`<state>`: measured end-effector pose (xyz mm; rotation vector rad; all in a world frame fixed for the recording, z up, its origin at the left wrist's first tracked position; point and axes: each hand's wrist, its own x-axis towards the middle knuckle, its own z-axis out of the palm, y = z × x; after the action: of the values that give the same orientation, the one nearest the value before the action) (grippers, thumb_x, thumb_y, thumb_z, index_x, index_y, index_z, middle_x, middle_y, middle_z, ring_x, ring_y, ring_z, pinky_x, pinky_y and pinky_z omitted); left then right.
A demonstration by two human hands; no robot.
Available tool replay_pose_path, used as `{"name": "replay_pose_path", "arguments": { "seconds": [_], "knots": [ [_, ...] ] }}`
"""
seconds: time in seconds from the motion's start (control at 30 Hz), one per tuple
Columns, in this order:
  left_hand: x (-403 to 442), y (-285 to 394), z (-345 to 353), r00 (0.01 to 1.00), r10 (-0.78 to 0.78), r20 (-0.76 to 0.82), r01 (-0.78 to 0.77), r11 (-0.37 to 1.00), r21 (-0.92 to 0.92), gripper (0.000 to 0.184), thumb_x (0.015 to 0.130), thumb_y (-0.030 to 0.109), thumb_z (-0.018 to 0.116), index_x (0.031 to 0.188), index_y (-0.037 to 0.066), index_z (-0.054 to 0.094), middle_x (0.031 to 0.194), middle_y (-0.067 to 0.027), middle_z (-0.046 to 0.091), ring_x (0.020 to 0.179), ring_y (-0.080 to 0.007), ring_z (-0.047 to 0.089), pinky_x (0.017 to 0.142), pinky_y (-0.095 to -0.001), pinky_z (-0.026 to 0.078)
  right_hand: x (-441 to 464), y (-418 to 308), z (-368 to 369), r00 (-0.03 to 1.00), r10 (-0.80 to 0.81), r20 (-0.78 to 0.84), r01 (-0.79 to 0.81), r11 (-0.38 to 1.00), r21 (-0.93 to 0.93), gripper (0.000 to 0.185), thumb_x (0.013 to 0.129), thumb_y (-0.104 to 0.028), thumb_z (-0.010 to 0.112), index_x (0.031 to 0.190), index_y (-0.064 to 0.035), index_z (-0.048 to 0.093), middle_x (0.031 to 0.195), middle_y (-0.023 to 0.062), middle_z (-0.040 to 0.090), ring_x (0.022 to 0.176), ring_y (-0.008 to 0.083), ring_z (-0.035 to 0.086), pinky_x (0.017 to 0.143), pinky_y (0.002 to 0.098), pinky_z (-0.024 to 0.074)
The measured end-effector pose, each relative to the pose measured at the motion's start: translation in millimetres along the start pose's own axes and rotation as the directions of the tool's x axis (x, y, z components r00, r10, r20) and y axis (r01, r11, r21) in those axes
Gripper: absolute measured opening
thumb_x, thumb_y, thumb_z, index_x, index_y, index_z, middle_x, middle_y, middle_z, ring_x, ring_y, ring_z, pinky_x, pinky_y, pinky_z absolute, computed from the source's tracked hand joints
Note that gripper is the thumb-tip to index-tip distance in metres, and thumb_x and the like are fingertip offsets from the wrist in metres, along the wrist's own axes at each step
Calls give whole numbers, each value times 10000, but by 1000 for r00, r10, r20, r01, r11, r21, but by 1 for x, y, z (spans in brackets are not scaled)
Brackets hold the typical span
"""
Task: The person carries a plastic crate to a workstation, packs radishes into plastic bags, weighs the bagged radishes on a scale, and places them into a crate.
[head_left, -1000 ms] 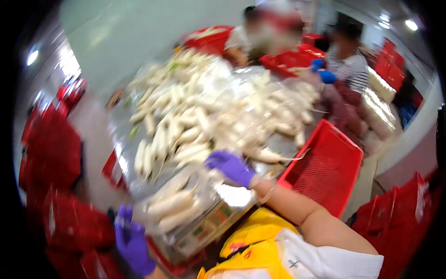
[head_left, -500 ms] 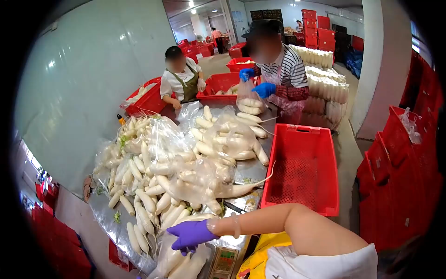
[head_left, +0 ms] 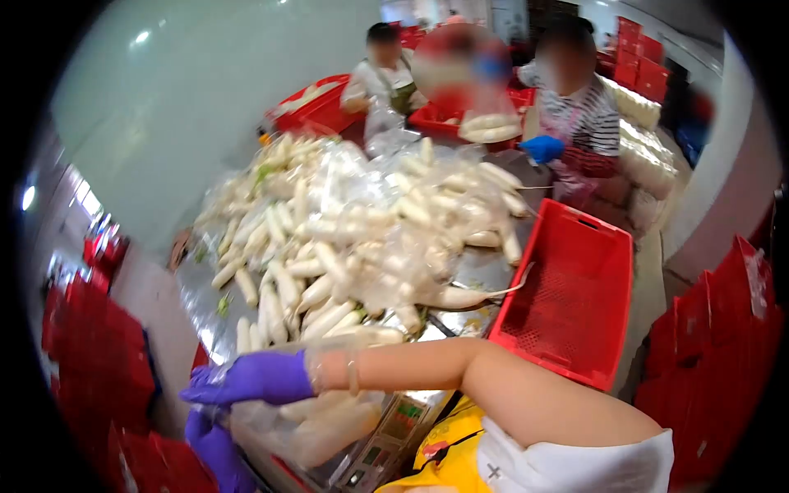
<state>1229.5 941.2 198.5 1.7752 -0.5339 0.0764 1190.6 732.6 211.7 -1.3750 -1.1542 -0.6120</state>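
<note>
A clear plastic bag [head_left: 333, 423] of white radishes lies by the near edge of the metal table, on or against a digital scale [head_left: 385, 448]. My right hand [head_left: 253, 380], in a purple glove, reaches across to the left. Its fingers are pressed together on the bag's gathered end. Just below it my left hand [head_left: 215, 450], gloved in purple too, is closed at the same end of the bag, its fingertips partly hidden. Beyond my hands lies a large heap of white radishes [head_left: 283, 287], some of them in clear bags.
To the right of the table [head_left: 205, 308] stands a red crate [head_left: 567, 296]. Across the table are a co-worker in a striped top [head_left: 596, 123], holding a bag of radishes, and another in a green apron [head_left: 403, 97]. Red crates [head_left: 99, 345] are stacked at left.
My right hand has moved left to the bag's end, and my left hand has come into view beside it. The camera view has turned left. The striped-top co-worker's bag has shifted.
</note>
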Motion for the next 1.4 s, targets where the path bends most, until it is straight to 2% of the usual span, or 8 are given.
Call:
{"name": "replay_pose_path", "arguments": {
  "seconds": [0.23, 0.47, 0.63, 0.8, 0.93, 1.03, 1.17, 1.4],
  "knots": [
    [0, 4, 25, 883, -205, 423, 269, 958, -96, 465, 661, 70, 813, 1085, -5, 636, 934, -29, 640, 828, -134, 603, 766, -285, 503, -37, -1, 9, 935, 356, 10, -326, 867, -377, 765, 877, 33, 534, 1530, -253, 257, 830, 87, 610, 746, 145, 589, 718, 326, 507],
    [-5, -1, 45, 718, -151, 679, 407, 883, -234, 392, 770, 100, 770, 1120, -2, 626, 1054, -72, 667, 954, -177, 636, 886, -309, 496, -21, -19, -15, 579, 815, 17, -814, 577, 69, 692, 829, 16, 623, 1453, -214, 433, 1035, 41, 694, 825, 68, 614, 735, 250, 526],
    [-10, 22, 63, 913, -227, 338, 178, 969, 171, 301, 778, 163, 772, 1020, 7, 683, 829, -33, 659, 763, -90, 592, 706, -264, 486, -40, -3, -4, 648, 752, -122, -743, 659, 119, 594, 841, 9, 634, 1403, -123, 495, 989, 56, 703, 868, 81, 633, 772, 245, 537],
    [-5, 10, 70, 846, 533, -6, -307, 499, 810, 147, 701, 85, 716, 801, 51, 614, 778, -118, 593, 747, -277, 605, 692, -380, 478, -52, -4, 15, 599, 626, -499, -578, 770, 271, 562, 830, 142, 577, 1366, -13, 505, 1081, 44, 644, 945, 105, 620, 870, 241, 497],
    [37, -82, 45, 855, 414, -313, -53, 669, 742, 147, 688, 109, 680, 805, 40, 625, 835, -138, 604, 777, -333, 589, 699, -430, 470, -90, -11, 22, 403, 836, -373, -648, 549, 529, 413, 823, 57, 600, 1231, -9, 604, 901, -1, 591, 771, 64, 525, 723, 216, 470],
    [19, -183, 30, 971, 48, -233, 156, 612, 776, 120, 659, 133, 697, 751, 70, 654, 751, -140, 629, 715, -333, 611, 689, -442, 479, -148, -34, 23, 357, 921, -155, -927, 369, 59, 292, 856, -67, 600, 1144, -92, 643, 800, -23, 528, 733, 68, 481, 711, 241, 444],
    [-7, -201, 39, 984, 102, -144, 57, 590, 806, 130, 659, 167, 712, 737, 72, 671, 727, -147, 639, 682, -338, 616, 651, -438, 488, -160, -25, 6, 371, 914, -162, -886, 296, -357, 376, 855, -160, 654, 1216, -115, 560, 672, 67, 532, 627, 182, 551, 645, 322, 479],
    [-30, -37, 24, 895, -424, 138, 425, 905, 27, 106, 712, 127, 641, 695, 27, 670, 626, -96, 614, 637, -250, 610, 658, -412, 499, -131, 31, -20, 651, 751, 111, -428, 484, -764, 247, 847, -312, 644, 858, -66, 665, 776, 149, 650, 714, 351, 624, 656, 441, 492]
  ]
}}
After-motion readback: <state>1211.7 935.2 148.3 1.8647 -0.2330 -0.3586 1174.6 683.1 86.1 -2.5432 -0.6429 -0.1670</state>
